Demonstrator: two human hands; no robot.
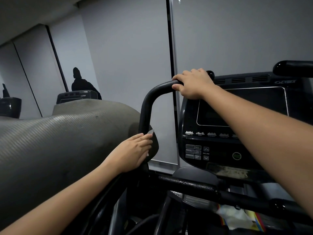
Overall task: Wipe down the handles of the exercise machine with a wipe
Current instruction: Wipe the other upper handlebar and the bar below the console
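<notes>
A black curved handle (pixel 147 102) of the exercise machine rises in the middle of the head view and bends right at the top. My right hand (pixel 193 83) grips the top of that handle, fingers curled over the bar. Lower down, my left hand (pixel 135 150) wraps around the handle's upright part and presses a dark wipe (pixel 155 143) against it. A pale corner of the wipe sticks up above my fingers. Another black handle end (pixel 291 67) shows at the upper right.
The machine's console (pixel 237 119) with a dark screen and buttons stands right of the handle. A black crossbar (pixel 191 184) runs below it. A grey ribbed mat (pixel 59 141) lies draped at the left. Another machine (pixel 77 96) and a person's dark reflection (pixel 81 82) are behind.
</notes>
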